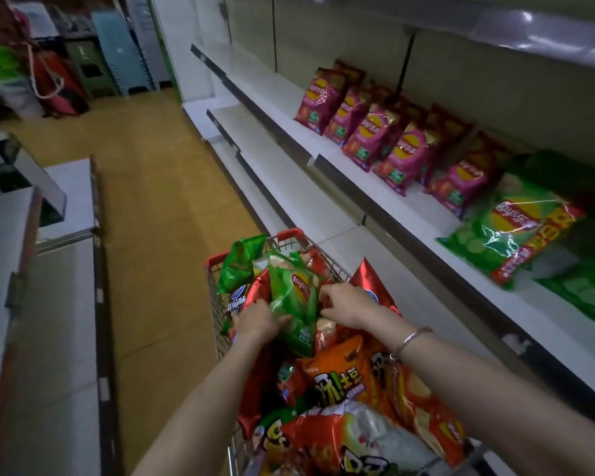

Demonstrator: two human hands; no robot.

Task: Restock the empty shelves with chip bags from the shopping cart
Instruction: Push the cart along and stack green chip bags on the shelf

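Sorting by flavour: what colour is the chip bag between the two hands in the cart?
Green chip bag with a red-and-yellow logo, clearest in the head view.

Both forearms are bare all the way down, left hand and right hand bare too. Just one thin shiny silver bangle round the right wrist.

I have a single wide-angle view, worn on the head, facing forward and tilted steeply down the aisle. The shopping cart sits close under the lens, the shelves run along the right, and the floor recedes to the left.
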